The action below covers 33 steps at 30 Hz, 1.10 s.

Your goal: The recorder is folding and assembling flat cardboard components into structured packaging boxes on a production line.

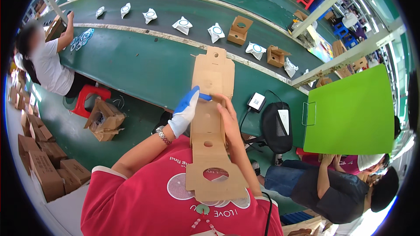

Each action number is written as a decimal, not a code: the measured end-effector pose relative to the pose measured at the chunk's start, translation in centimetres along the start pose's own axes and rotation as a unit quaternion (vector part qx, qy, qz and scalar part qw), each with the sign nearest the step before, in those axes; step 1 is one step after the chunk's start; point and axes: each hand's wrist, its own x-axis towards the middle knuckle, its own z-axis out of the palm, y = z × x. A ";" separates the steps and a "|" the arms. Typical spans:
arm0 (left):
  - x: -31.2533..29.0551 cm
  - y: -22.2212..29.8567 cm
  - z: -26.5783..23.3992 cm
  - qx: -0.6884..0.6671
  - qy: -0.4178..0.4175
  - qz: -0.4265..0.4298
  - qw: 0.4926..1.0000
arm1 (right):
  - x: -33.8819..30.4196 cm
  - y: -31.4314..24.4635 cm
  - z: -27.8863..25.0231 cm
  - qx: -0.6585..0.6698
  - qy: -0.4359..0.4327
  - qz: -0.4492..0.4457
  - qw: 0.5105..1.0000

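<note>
In front of my body is a brown cardboard box (206, 120), partly folded, with walls standing along its middle. Its long flap hangs toward my chest and has a large oval hole and a smaller hole. My left hand (186, 111), in a white and blue glove, grips the box's left side with fingers over the far edge. On the opposite side, my bare right hand (229, 116) is closed round the wall, its fingertips at the far edge. Flat cardboard blanks (214, 72) lie on the green table (144, 65) just beyond.
A conveyor belt (162, 6) beyond the table carries white-wrapped pieces (215, 32) and open boxes (239, 30). To the right are a black bag (276, 126), a white device (256, 101) with a cable and a green board (350, 109). People sit at left and right.
</note>
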 end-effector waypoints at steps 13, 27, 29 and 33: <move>-0.2 -0.5 2.2 0.279 0.039 0.066 0.957 | 0.0 2.4 -0.4 -0.078 0.223 -0.012 0.972; 0.3 4.5 -1.2 0.332 -0.271 0.021 0.903 | -1.6 -1.8 -3.8 -0.198 -0.094 0.127 0.967; 1.0 6.6 -0.7 0.430 -0.290 0.042 0.854 | -1.4 -3.6 -2.8 -0.368 -0.072 0.078 0.924; 1.9 8.2 2.1 0.614 -0.287 0.126 0.724 | -0.3 -5.8 -1.7 -0.494 -0.095 -0.099 0.858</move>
